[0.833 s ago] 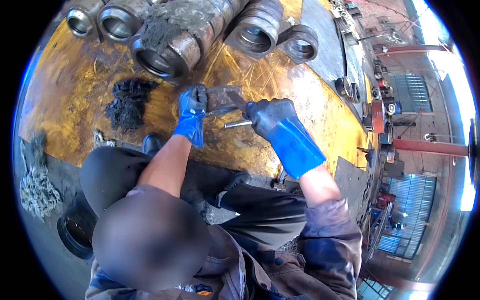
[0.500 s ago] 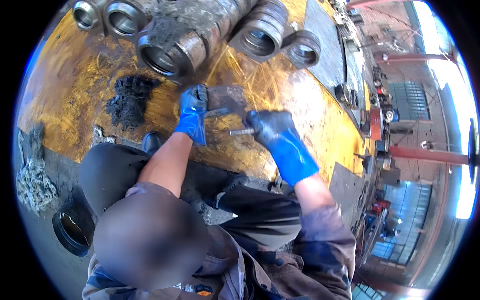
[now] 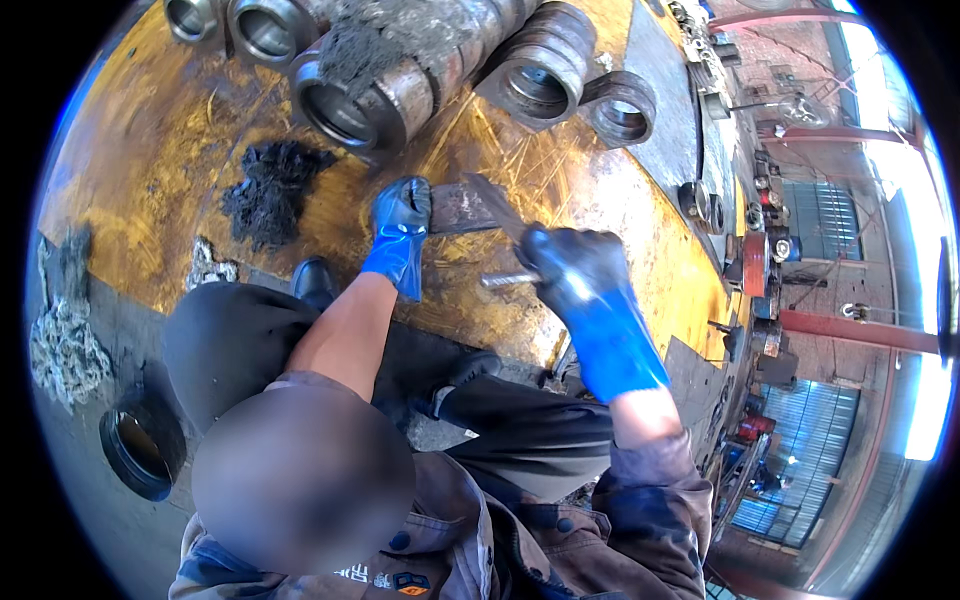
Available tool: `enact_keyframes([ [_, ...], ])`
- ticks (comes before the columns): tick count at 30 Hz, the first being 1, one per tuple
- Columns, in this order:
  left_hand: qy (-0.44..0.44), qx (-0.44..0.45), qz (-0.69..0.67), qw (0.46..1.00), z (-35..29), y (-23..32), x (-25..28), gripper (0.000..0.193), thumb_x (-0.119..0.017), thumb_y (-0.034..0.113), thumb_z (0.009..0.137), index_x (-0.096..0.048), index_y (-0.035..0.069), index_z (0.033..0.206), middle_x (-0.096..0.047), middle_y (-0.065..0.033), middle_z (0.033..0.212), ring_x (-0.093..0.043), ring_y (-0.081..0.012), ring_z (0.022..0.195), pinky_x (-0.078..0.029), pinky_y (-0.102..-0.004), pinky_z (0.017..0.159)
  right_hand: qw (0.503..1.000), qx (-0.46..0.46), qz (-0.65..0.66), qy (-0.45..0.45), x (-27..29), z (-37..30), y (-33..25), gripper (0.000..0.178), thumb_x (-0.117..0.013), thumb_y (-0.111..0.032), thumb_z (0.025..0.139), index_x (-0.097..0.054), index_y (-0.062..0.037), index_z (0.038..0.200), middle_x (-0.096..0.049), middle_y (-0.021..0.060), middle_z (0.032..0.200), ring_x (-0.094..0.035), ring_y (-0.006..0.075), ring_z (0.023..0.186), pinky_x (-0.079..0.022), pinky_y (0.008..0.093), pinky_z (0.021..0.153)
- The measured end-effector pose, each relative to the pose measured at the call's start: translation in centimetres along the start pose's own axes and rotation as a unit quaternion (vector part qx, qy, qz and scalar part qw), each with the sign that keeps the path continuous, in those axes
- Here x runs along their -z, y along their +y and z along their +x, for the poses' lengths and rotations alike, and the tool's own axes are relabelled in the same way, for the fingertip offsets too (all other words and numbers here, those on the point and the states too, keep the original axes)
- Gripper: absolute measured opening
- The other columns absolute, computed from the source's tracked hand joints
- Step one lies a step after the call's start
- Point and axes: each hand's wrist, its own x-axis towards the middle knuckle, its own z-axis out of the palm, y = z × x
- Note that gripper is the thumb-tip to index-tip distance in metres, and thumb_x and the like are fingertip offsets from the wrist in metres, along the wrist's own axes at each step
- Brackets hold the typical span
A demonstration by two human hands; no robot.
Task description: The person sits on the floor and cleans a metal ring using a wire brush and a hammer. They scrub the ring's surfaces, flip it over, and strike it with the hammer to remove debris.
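My left hand, in a blue glove with a blackened palm area, is closed round the left end of a flat, dark rectangular block over the yellow floor plate. My right hand, gloved alike, is closed round a flat-bladed tool. Its dull blade slants up and left from the fist, close to or over the block's right end; I cannot tell whether they touch. A pale metal handle end sticks out of the fist's left side. The fingers hide the middle of the tool.
A large, grimy metal cylinder lies ahead, with metal rings on both sides. A heap of black, greasy rags lies left of my left hand. Grey rags and a black ring are at the far left.
My right hand has moved right and slightly down with the tool. The blade, lower and near the left glove before, now slants by the block's right end. My left hand keeps its grip.
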Motion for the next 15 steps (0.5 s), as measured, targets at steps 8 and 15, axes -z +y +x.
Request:
enact_keyframes([
  [8, -0.017, 0.011, -0.017, 1.0, 1.0, 0.1, -1.0, 0.038, -0.054, 0.035, 0.1, -0.073, 0.004, 0.09, -0.07, -0.0252, 0.094, -0.066, -0.0461, 0.089, -0.053, -0.0529, 0.081, 0.993, -0.047, -0.005, -0.11, -2.3, 2.5, 0.3, 0.013, -0.059, -0.023, 0.095, -0.067, -0.0167, 0.103, -0.074, 0.0105, 0.088, -0.072, 0.0341, 0.082, -0.057, 0.0469, 0.068],
  [15, -0.012, 0.025, -0.027, 0.999, -0.2, 2.0, -2.0, 0.042, -0.051, 0.038, 0.101, -0.073, 0.003, 0.091, -0.07, -0.0252, 0.093, -0.065, -0.0469, 0.09, -0.053, -0.0521, 0.082, 0.994, -0.052, 0.021, -0.091, -0.7, -0.8, -0.2, 0.009, -0.065, -0.022, 0.092, -0.067, -0.0202, 0.1, -0.074, 0.0041, 0.083, -0.073, 0.0292, 0.077, -0.057, 0.0434, 0.066],
])
